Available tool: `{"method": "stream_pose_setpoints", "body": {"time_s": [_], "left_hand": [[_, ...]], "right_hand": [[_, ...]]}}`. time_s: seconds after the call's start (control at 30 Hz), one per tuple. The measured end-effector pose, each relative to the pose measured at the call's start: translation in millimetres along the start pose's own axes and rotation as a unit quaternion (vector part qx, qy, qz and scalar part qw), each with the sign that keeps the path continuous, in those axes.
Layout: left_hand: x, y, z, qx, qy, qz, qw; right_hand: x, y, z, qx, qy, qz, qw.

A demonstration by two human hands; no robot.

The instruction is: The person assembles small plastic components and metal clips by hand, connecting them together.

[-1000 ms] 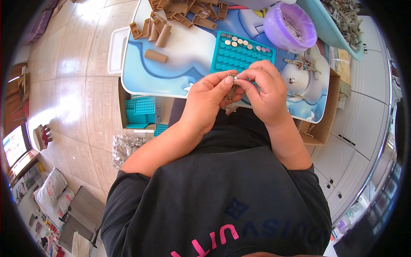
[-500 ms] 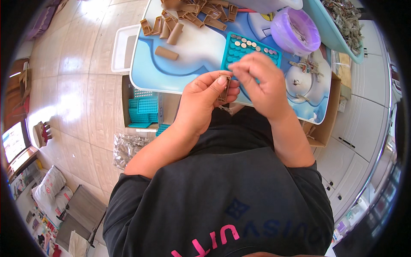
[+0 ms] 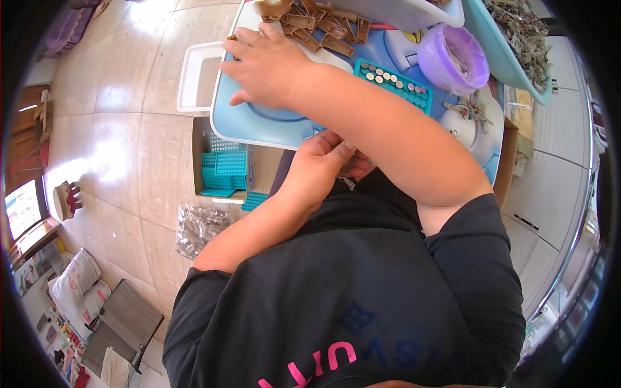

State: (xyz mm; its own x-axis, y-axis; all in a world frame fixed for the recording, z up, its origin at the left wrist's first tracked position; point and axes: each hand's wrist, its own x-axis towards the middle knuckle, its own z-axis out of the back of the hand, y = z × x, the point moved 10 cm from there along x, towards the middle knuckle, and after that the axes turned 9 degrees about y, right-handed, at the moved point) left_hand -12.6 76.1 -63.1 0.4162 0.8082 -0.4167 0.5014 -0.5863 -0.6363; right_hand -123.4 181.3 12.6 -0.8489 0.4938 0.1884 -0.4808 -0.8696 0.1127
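At the bench's (image 3: pixel 264 129) near edge, a brown plastic casing (image 3: pixel 350 165) was pinched in the left hand's (image 3: pixel 317 167) grip. The right hand's (image 3: pixel 266 68) grip was spread wide; contents beneath could not be determined. Loose casings (image 3: pixel 330 27) could be displaced by careless reaching, and the teal tray (image 3: pixel 421 102) jostled by the crossing forearm (image 3: pixel 388 123). Floor tiles (image 3: pixel 155 152) were visible alongside.

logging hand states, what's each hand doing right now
Left hand: closed, holding a small brown oblong plastic casing.
Right hand: open, spread; anything beneath is hidden.
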Motion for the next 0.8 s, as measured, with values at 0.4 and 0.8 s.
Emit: {"method": "stream_pose_setpoints", "body": {"time_s": [0.4, 0.8], "left_hand": [[3.3, 5.8, -2.0, 0.007, 0.031, 0.022, 0.999], [-2.6, -5.3, -8.8, -0.017, 0.004, -0.018, 1.000]], "right_hand": [[-90.2, -129.9, 58.1, 0.100, 0.033, -0.258, 0.960], [-112.7, -136.8, 53.5, -0.041, 0.048, -0.343, 0.937]]}}
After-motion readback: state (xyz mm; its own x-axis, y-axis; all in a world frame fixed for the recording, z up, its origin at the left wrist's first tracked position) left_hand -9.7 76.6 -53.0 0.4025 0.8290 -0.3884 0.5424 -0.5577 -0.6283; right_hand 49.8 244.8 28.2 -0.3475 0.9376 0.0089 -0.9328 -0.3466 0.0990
